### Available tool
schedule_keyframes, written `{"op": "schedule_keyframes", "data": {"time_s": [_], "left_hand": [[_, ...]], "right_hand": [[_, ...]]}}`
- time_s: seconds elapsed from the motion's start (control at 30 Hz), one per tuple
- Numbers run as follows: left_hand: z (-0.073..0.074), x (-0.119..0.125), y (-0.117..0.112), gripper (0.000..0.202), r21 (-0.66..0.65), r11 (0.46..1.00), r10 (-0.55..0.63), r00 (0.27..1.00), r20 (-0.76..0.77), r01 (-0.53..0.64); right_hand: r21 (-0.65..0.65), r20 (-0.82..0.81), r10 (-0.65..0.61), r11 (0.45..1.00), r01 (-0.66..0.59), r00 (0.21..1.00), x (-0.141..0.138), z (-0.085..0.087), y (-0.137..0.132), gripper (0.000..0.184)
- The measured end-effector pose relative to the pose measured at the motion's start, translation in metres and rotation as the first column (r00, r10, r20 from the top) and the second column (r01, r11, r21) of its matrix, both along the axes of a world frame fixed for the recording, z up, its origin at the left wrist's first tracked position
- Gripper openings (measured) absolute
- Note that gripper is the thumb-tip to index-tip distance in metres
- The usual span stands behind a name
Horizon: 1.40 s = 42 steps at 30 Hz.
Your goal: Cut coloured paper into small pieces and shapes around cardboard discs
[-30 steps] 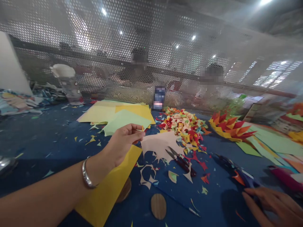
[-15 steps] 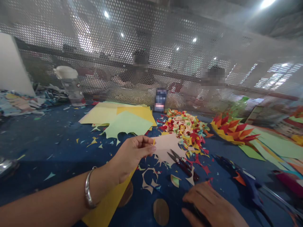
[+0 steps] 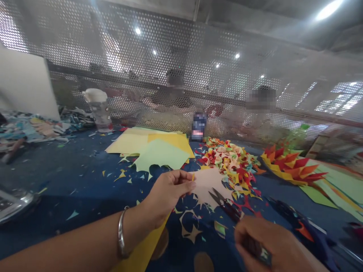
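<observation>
My left hand (image 3: 172,192), with a silver bangle at its wrist, pinches a small strip of yellow-orange paper (image 3: 193,176) between thumb and fingertips. Below that arm lies a yellow sheet (image 3: 141,251). Just behind the left fingertips is a pale pink sheet (image 3: 208,181) with scalloped cut edges. Scissors (image 3: 222,202) rest across it, blades apart, their handles reaching close to my right hand (image 3: 266,236). The right fingers are curled around a dark object (image 3: 253,247) whose kind I cannot make out. Paper offcuts (image 3: 191,226) are scattered between the hands.
A heap of small colourful paper pieces (image 3: 231,156) sits behind the pink sheet, near a phone (image 3: 199,126). Stacked sheets (image 3: 127,139) and a bottle (image 3: 99,109) are at left. A red-orange paper flower (image 3: 292,166) and a blue glue gun (image 3: 306,226) are at right.
The camera view has shifted, moving the scene right and slightly down. My right hand has lifted and closed around the dark object. My left hand keeps its pinch on the paper strip.
</observation>
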<state>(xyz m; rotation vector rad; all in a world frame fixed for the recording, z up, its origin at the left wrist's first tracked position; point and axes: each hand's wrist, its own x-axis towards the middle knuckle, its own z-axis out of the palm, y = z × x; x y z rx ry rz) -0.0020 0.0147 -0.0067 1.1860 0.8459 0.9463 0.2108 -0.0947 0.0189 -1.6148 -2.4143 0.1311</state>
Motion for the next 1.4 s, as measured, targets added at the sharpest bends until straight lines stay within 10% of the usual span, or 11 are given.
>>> {"op": "schedule_keyframes", "data": {"time_s": [0.67, 1.4], "left_hand": [[0.006, -0.001, -0.004, 0.013, -0.178, 0.982, -0.045, 0.995, 0.094, 0.061], [0.014, 0.005, -0.017, 0.042, -0.239, 0.956, -0.191, 0.979, -0.066, 0.170]], "right_hand": [[-0.038, -0.437, -0.152, 0.988, 0.151, 0.887, 0.016, 0.016, 0.022, 0.013], [-0.039, -0.327, -0.068, 0.998, 0.058, 0.943, 0.017, 0.002, 0.029, 0.012]]}}
